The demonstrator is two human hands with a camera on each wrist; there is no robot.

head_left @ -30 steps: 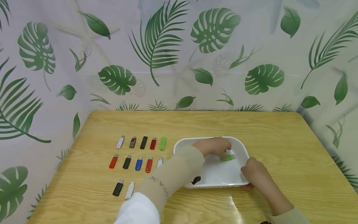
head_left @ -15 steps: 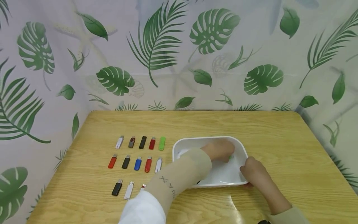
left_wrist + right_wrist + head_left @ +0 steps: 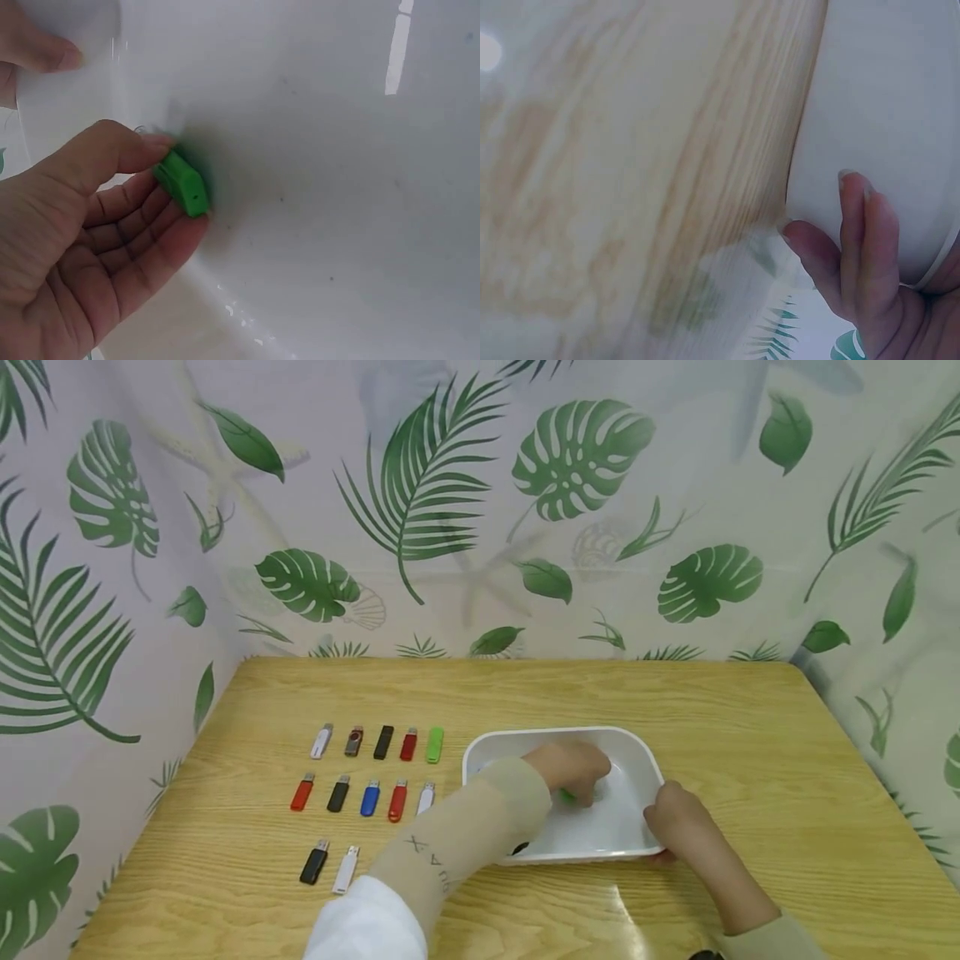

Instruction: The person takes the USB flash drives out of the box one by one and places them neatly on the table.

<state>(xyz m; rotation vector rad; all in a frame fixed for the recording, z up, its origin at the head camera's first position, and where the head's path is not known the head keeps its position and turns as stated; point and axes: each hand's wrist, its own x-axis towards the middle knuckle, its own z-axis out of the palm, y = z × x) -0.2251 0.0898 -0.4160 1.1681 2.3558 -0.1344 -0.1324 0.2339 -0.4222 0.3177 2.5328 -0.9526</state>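
Inside the white plastic tray [image 3: 630, 822], my left hand [image 3: 568, 764] pinches a green USB flash drive [image 3: 187, 189]. The left wrist view has the thumb on its upper side and the fingers curled beneath it. Only a sliver of the drive shows in the head view. My right hand [image 3: 678, 818] grips the tray's right end near the front corner, thumb at the rim. In the right wrist view its fingers [image 3: 879, 240] lie against the outer wall. Part of a black object [image 3: 520, 848] shows at the tray's front left; my left sleeve hides most of that end.
Left of the tray, several flash drives stand in rows on the wooden table [image 3: 750, 718]. A green one [image 3: 435, 745] ends the back row, a blue one [image 3: 371, 798] is mid-row, and a white one [image 3: 346, 869] lies in front. Leaf-patterned cloth surrounds the table.
The green flash drive lay on the tray floor at the right; my left hand has taken hold of it and moved left with it. My right hand has stayed on the tray.
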